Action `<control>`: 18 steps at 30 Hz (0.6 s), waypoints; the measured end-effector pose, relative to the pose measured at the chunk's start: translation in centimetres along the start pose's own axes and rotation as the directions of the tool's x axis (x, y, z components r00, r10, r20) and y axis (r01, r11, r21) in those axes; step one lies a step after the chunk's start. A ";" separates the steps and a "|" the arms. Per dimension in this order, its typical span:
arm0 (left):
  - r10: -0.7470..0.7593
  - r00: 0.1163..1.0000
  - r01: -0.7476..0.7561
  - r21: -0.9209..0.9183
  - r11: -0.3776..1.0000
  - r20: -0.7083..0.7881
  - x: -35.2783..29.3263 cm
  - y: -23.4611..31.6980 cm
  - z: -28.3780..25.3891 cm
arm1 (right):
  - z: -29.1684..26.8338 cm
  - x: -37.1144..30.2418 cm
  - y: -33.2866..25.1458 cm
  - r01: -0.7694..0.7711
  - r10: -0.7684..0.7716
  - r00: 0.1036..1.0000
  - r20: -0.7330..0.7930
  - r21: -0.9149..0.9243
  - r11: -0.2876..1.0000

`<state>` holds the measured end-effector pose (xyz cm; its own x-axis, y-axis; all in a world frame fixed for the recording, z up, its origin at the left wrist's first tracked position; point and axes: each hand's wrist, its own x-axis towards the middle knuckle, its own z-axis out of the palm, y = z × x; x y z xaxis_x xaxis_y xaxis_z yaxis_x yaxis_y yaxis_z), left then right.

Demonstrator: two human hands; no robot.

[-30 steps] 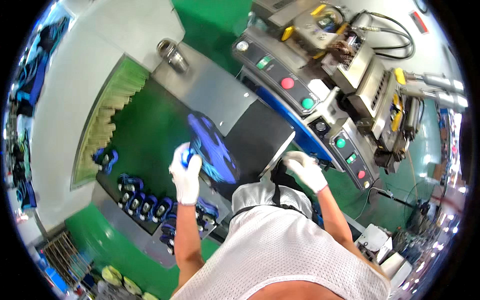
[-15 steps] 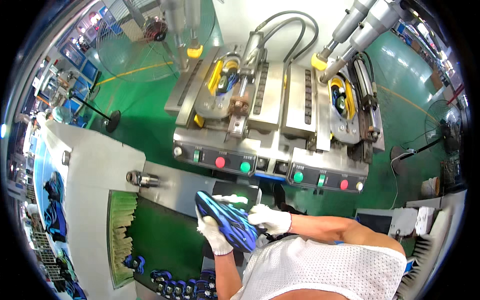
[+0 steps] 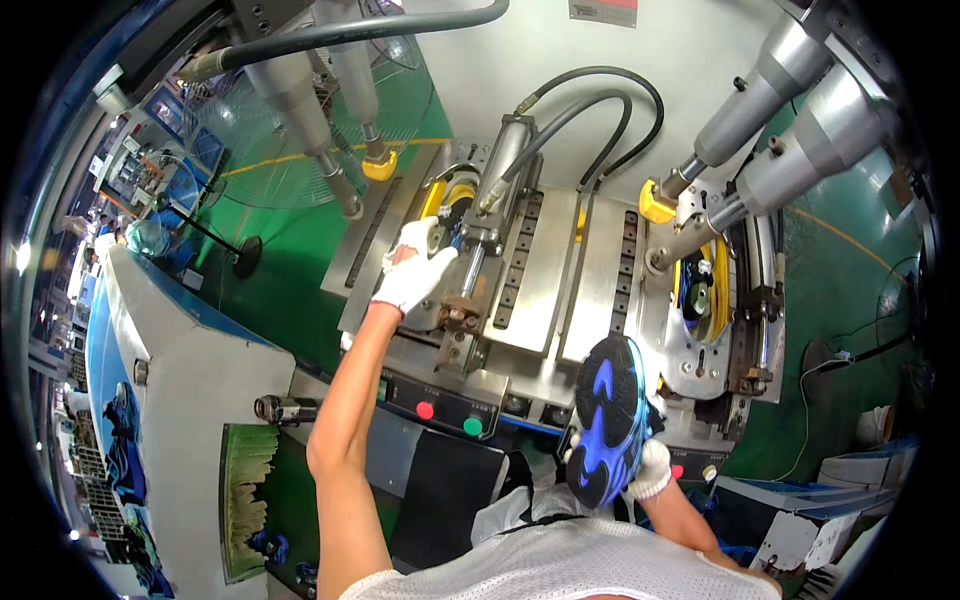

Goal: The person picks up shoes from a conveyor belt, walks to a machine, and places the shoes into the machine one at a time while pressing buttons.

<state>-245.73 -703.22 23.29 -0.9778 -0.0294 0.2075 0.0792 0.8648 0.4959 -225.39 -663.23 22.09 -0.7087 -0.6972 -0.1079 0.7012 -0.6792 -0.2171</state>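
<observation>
My right hand (image 3: 652, 470), in a white knitted glove, grips a blue and black sports shoe (image 3: 607, 425) in front of the machine's right half. The shoe stands toe up, its black and blue sole turned to view. My left hand (image 3: 412, 272), gloved too, reaches over the machine's left station. Its thumb is spread from the fingers, close to a dark shoe (image 3: 455, 212) seated there against a yellow pad. Whether the fingertips touch that shoe I cannot tell. Another shoe (image 3: 695, 285) lies in the right station within a yellow surround.
Grey press cylinders (image 3: 790, 120) hang over both stations, with black hoses (image 3: 640, 110) behind. A control panel (image 3: 440, 405) with red and green buttons runs along the front. At left stand a grey conveyor housing (image 3: 190, 370) with a bristle curtain (image 3: 248, 490) and a floor fan (image 3: 245, 257).
My left hand has let go of the shoe and moved up to the left station. My right hand has carried the shoe rightward and turned it sole outward. The view has shifted.
</observation>
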 end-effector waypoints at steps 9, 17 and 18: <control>-0.287 0.951 0.293 0.044 0.955 -0.113 7.7 -8.5 11.8 | 1.6 -1.1 1.3 0.189 -0.186 0.966 -0.180 0.003 0.982; -0.252 0.961 0.237 -0.135 0.962 -0.111 3.6 -5.1 -0.9 | 5.4 5.4 3.0 0.151 -0.231 0.910 -0.344 -0.245 0.958; -0.247 0.954 0.219 -0.165 0.962 -0.171 1.0 -4.0 -3.0 | 6.5 6.8 3.2 0.183 -0.263 0.923 -0.280 -0.283 0.942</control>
<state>-246.44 -708.20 24.06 -0.9189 -0.3272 0.2202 -0.1057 0.7422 0.6618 -227.48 -671.65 27.00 -0.8608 -0.4004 -0.3141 0.5085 -0.7018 -0.4988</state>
